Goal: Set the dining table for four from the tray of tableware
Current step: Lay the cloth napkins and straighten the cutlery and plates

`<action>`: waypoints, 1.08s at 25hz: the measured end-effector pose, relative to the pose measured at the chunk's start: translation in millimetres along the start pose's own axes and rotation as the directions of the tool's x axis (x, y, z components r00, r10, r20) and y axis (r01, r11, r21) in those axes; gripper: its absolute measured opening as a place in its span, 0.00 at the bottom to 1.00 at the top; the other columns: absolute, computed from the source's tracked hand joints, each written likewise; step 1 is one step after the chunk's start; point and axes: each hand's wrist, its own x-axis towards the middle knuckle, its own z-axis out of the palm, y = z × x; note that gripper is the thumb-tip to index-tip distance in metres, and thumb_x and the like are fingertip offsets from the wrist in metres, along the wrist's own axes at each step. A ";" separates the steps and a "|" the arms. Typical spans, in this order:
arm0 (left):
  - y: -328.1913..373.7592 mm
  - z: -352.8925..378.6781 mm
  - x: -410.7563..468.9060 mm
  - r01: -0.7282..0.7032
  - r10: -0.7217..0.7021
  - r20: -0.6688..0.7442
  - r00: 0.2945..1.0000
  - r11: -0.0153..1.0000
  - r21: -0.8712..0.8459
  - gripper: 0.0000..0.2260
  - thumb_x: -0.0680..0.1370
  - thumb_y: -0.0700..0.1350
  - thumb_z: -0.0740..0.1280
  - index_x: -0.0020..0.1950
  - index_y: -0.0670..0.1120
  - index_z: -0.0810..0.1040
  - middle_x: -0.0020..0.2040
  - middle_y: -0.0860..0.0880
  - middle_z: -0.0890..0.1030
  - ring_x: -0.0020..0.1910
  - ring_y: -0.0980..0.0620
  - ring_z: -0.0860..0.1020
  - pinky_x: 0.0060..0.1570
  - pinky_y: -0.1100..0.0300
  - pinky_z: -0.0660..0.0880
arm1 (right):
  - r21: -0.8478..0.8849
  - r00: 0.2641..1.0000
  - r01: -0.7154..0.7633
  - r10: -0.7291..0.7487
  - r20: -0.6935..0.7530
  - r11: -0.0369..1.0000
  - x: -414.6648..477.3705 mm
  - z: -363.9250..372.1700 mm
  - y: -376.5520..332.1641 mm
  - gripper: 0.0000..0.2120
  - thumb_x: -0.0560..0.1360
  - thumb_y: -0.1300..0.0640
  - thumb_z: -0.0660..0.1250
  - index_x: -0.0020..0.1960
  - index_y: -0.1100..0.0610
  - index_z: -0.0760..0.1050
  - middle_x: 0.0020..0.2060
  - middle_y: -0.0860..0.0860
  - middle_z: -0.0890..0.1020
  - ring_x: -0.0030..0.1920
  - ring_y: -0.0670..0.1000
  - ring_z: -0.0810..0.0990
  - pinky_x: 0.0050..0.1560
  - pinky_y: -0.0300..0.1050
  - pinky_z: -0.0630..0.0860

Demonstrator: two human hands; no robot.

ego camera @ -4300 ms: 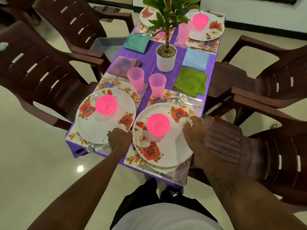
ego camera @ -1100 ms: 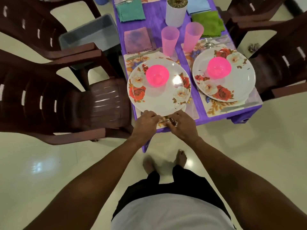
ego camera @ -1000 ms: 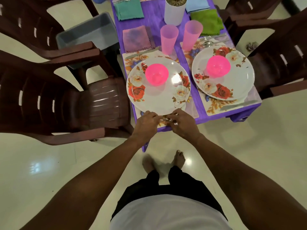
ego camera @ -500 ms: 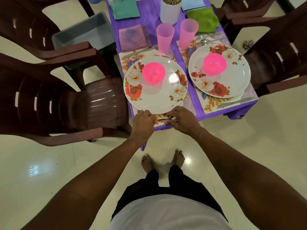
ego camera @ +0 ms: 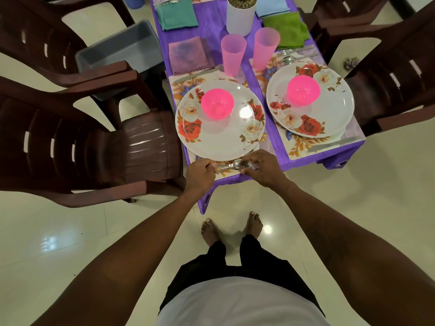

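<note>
Two rose-patterned plates sit on floral mats on the purple table (ego camera: 211,31). The near-left plate (ego camera: 221,137) carries a pink bowl (ego camera: 217,103); the right plate (ego camera: 329,114) carries another pink bowl (ego camera: 303,90). At the table's near edge, just below the left plate, a spoon (ego camera: 235,165) with a second piece of cutlery lies between my hands. My left hand (ego camera: 200,175) grips the handle end and my right hand (ego camera: 261,168) pinches the bowl end. Two pink tumblers (ego camera: 233,55) stand behind the plates.
Brown plastic chairs flank the table, one (ego camera: 94,147) close at my left and another (ego camera: 395,90) at right. A grey tray (ego camera: 117,52) rests on the far left chair. Folded napkins, a white plant pot (ego camera: 240,17), and a knife (ego camera: 332,144) lie on the table.
I have stepped left from the right-hand place setting to the left one. My hands, earlier bunched together at the table edge, have spread apart along the cutlery.
</note>
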 end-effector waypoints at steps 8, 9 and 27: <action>6.4 14.3 -4.5 0.083 -0.082 -0.150 0.985 0.996 0.006 0.09 0.81 0.45 0.68 0.47 0.45 0.87 0.41 0.49 0.86 0.41 0.50 0.81 0.46 0.51 0.81 | 0.157 0.992 -0.117 0.122 -0.022 0.981 -5.6 -5.5 -4.4 0.23 0.69 0.50 0.82 0.60 0.56 0.84 0.53 0.46 0.81 0.53 0.46 0.78 0.46 0.32 0.73; 6.0 16.6 -5.9 0.078 -0.072 -0.175 0.982 0.997 0.029 0.09 0.81 0.46 0.69 0.47 0.45 0.87 0.40 0.49 0.86 0.40 0.51 0.81 0.46 0.51 0.81 | 0.161 0.991 -0.125 0.130 -0.021 0.979 -5.6 -6.2 -4.9 0.21 0.69 0.50 0.81 0.59 0.57 0.85 0.52 0.46 0.82 0.52 0.46 0.79 0.45 0.31 0.72; -12.8 17.3 -39.2 -0.316 0.349 0.037 0.937 0.793 0.521 0.13 0.75 0.48 0.78 0.58 0.46 0.87 0.55 0.45 0.87 0.56 0.45 0.83 0.55 0.47 0.81 | 0.011 0.977 -0.165 0.165 -0.135 0.986 -0.9 4.7 -10.9 0.17 0.76 0.45 0.74 0.59 0.55 0.84 0.52 0.52 0.85 0.46 0.45 0.77 0.47 0.38 0.71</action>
